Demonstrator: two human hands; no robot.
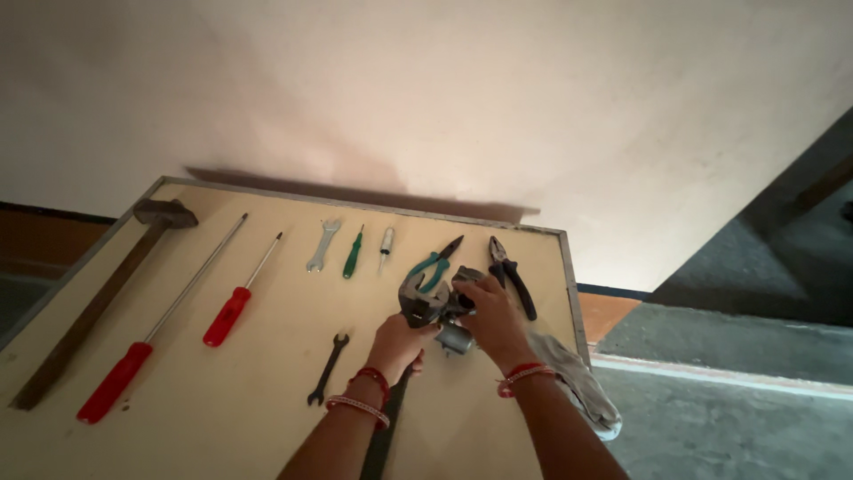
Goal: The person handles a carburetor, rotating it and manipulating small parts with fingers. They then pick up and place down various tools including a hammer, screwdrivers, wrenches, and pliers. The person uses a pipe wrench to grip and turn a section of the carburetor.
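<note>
My left hand [397, 341] grips a large grey adjustable wrench [418, 302] near its jaws; the long dark handle runs down under my forearm. My right hand [491, 318] holds a small grey metal part [456, 336] against the wrench jaws. Both hands hover over the right part of a pale wooden table [267, 373]. Red thread bracelets circle both wrists.
Tools lie in a row on the table: a hammer [107, 293], two red-handled screwdrivers [155, 331] [238, 298], a silver spanner [322, 245], a green screwdriver [354, 256], a small tester [386, 244], teal pliers [435, 262], black pliers [512, 276], a dark spanner [328, 368]. A grey cloth [577, 382] hangs at the right edge.
</note>
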